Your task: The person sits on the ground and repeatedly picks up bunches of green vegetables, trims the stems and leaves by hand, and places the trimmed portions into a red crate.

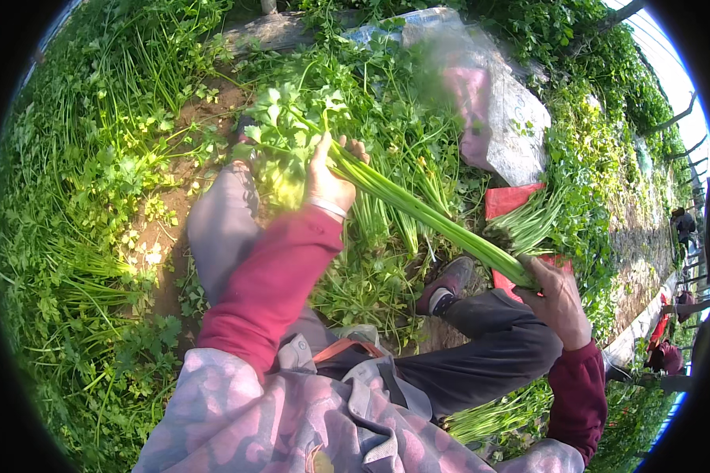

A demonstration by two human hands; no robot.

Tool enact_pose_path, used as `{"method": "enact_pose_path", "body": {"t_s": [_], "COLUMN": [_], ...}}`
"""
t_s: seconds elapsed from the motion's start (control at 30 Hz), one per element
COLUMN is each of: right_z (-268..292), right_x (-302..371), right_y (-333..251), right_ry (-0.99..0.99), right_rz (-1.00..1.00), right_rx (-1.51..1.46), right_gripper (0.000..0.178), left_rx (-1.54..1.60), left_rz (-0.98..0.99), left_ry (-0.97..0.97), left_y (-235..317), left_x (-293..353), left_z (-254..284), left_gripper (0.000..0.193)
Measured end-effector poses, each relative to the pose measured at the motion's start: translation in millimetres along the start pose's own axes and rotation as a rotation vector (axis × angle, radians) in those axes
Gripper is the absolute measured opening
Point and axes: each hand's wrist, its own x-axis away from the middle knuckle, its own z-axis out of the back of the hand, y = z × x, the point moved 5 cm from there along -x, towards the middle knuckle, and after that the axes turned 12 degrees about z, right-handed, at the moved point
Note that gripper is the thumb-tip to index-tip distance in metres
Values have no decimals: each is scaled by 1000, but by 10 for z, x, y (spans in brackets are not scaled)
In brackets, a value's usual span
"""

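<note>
Across my lap I hold a long bunch of celery point(418, 206), its leafy tops to the upper left and its pale stalk base to the lower right. My left hand point(331, 175) is closed round the upper stalks just below the leaves. At the base end, my right hand point(558, 301) grips the butt of the bunch. Below the bunch, cut celery point(379, 221) lies loose on the ground between my legs. Beside my right hand, another pile of celery stalks point(532, 222) rests on a red sheet point(511, 200).
Celery plants point(71, 229) grow thickly on the left, beside a strip of bare soil point(170, 209). A whitish plastic sack point(521, 110) with a pink patch lies ahead. More stalks point(505, 414) lie by my right thigh. At the far right, a person point(682, 227) is near a row of posts.
</note>
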Motion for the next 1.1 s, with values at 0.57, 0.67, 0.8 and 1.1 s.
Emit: {"method": "enact_pose_path", "body": {"t_s": [0.57,0.67,0.8,1.1], "right_z": [515,422,15,-2651], "right_x": [2464,3202,4487,5399], "right_y": [2314,2796,3188,3014], "right_ry": [839,1039,1074,692], "right_rz": [-340,-638,-937,-1781], "right_rx": [445,293,455,-697], "right_gripper": [35,25,29,35], "left_rx": [-615,-834,-685,-661], "left_rz": [92,240,213,238], "left_ry": [-970,-1280,-843,-251], "left_y": [-337,-484,-107,-92], "left_x": [1199,1258,513,-700], "left_z": [-2753,-3424,-3389,-1435], "left_gripper": [73,71,80,24]}}
